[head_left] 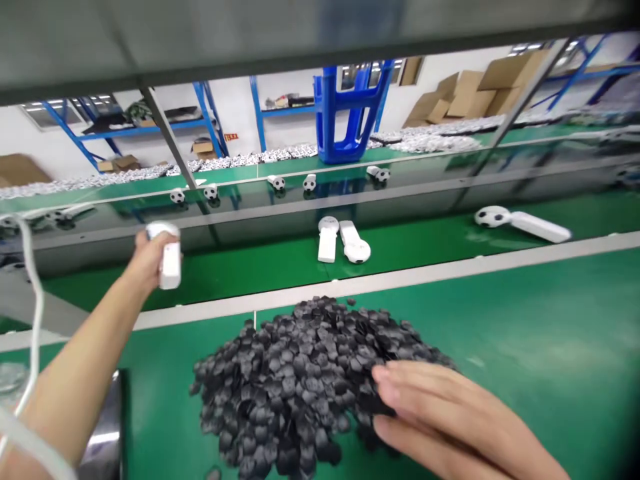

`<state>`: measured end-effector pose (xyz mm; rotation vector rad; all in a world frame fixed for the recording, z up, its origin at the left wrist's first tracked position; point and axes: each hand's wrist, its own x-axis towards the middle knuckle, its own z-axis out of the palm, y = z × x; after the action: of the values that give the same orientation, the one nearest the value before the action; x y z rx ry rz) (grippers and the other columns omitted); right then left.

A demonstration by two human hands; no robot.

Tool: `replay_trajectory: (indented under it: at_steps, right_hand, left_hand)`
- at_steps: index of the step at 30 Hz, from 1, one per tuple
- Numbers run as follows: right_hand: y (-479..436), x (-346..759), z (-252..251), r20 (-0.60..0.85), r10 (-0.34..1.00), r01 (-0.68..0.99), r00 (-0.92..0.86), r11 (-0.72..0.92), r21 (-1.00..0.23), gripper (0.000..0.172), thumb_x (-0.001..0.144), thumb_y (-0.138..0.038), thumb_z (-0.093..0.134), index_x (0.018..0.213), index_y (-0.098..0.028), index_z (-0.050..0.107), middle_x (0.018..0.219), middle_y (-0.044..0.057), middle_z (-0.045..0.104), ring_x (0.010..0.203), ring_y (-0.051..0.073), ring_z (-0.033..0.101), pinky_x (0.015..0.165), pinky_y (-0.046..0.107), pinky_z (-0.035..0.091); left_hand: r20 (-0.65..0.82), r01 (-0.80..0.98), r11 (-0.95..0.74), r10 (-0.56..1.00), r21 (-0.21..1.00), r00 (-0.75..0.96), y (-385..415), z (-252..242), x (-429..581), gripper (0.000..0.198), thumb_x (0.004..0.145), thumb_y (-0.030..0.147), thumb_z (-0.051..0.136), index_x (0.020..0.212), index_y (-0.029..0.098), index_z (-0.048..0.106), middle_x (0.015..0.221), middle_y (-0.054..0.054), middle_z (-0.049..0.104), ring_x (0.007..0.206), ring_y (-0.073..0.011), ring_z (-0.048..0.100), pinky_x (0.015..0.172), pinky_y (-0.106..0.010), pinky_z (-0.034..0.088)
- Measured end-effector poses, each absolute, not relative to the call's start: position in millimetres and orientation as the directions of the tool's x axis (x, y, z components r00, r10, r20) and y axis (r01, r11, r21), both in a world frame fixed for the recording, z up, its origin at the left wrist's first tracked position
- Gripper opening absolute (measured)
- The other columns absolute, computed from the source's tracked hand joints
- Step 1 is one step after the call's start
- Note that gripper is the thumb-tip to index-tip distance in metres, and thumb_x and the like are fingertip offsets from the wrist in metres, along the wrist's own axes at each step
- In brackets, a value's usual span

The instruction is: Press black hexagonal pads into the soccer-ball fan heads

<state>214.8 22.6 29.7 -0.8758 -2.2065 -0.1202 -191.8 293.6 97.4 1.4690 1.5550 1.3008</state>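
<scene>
Right hand (453,420) enters from the near right of the head view, its fingers (405,390) stretched out and unclenched, their tips against the right side of a heap of small dark grey pieces (295,387); whether they pinch any piece cannot be told. The heap sits near the middle of the view on a green bench mat (525,347), close to the grey rail (400,280) that runs along its far edge. From the near left, the left hand (145,260) reaches out over that rail, its fingers (150,243) curled firmly around a white handled item (171,265) held upright, well apart from the heap. A white cable (35,300) hangs down at the far left beside the left forearm, and a dark metal object (103,440) stands just to the right of that forearm near the camera. Beyond the rail, a green conveyor belt (250,273) carries three more white handled items: a pair lies side by side near the middle (340,240), and one with a black-and-white football-patterned head lies well to the right (520,220). Farther off, a row of small football-patterned heads (277,182) sits along a shiny dark strip, and heaps of small white items (425,140) line the far edge. Behind them stand a blue plastic stool (345,113), blue steel shelving (215,120) and stacked cardboard boxes (480,93), while a grey overhead shelf edge (320,40) crosses the top of the view.
</scene>
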Motion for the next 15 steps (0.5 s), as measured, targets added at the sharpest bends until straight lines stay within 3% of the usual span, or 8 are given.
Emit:
replay_trajectory:
  at_steps: [3,5,7,9,11,13,15]
  right_hand:
    - [16,209,40,0.731,0.552,0.65,-0.401,0.734,-0.198,0.055,0.102,-0.011,0.07,0.151,-0.036,0.069,0.112,0.004,0.086,0.108,0.025,0.085,0.107,0.039,0.07]
    - [12,203,45,0.765,0.544,0.641,-0.343,0.731,-0.233,0.056,0.099,-0.007,0.075,0.147,-0.036,0.071,0.103,0.002,0.085,0.101,0.024,0.085,0.103,0.039,0.071]
    - [12,198,48,0.761,0.557,0.638,-0.333,0.727,-0.254,0.05,0.099,-0.006,0.078,0.141,-0.033,0.075,0.102,0.002,0.085,0.102,0.024,0.085,0.103,0.039,0.071]
    - [16,193,51,0.758,0.534,0.59,-0.374,0.768,-0.25,0.037,0.1,-0.008,0.078,0.13,-0.03,0.08,0.102,0.002,0.086,0.103,0.024,0.084,0.101,0.036,0.071]
    - [23,186,53,0.786,0.488,0.503,-0.38,0.822,-0.267,0.026,0.103,-0.009,0.076,0.12,-0.028,0.084,0.102,0.002,0.085,0.101,0.021,0.084,0.094,0.031,0.071]
    - [29,175,57,0.812,0.478,0.413,-0.335,0.849,-0.329,0.024,0.105,-0.009,0.072,0.115,-0.027,0.085,0.101,0.003,0.085,0.098,0.019,0.083,0.088,0.029,0.071]
    - [32,161,60,0.787,0.547,0.355,-0.285,0.823,-0.444,0.03,0.104,-0.006,0.069,0.116,-0.028,0.085,0.1,0.003,0.083,0.094,0.018,0.082,0.083,0.028,0.071]
  left_hand:
    - [0.011,0.08,-0.006,0.998,0.997,-0.057,215,98,-148,0.048,0.094,0.037,0.071,0.137,0.02,0.059,0.094,-0.001,0.066,0.069,-0.0132,0.064,0.067,-0.029,0.059]
    - [-0.055,-0.029,0.057,0.996,0.998,0.074,152,92,-124,0.053,0.082,0.046,0.074,0.127,0.021,0.063,0.092,-0.004,0.069,0.067,-0.0173,0.065,0.062,-0.031,0.059]
    - [-0.169,-0.17,0.222,0.945,0.96,0.278,99,78,-109,0.05,0.085,0.056,0.077,0.12,0.021,0.068,0.094,-0.01,0.073,0.067,-0.0209,0.067,0.06,-0.033,0.058]
    - [-0.155,-0.302,0.314,0.878,0.9,0.452,65,61,-101,0.065,0.086,0.059,0.083,0.138,0.026,0.062,0.098,-0.01,0.075,0.061,-0.0177,0.065,0.054,-0.029,0.053]
    - [-0.159,-0.321,0.289,0.913,0.902,0.376,51,43,-98,0.074,0.088,0.054,0.087,0.15,0.032,0.053,0.102,-0.007,0.076,0.067,-0.0161,0.066,0.059,-0.026,0.052]
    - [-0.032,-0.325,0.136,0.951,0.936,0.306,49,29,-95,0.081,0.074,0.046,0.101,0.14,0.033,0.056,0.099,-0.001,0.072,0.071,-0.0135,0.063,0.062,-0.021,0.05]
    - [0.055,-0.332,0.049,0.953,0.942,0.299,49,18,-94,0.08,0.07,0.044,0.105,0.133,0.033,0.056,0.094,0.003,0.068,0.073,-0.0116,0.061,0.063,-0.019,0.05]
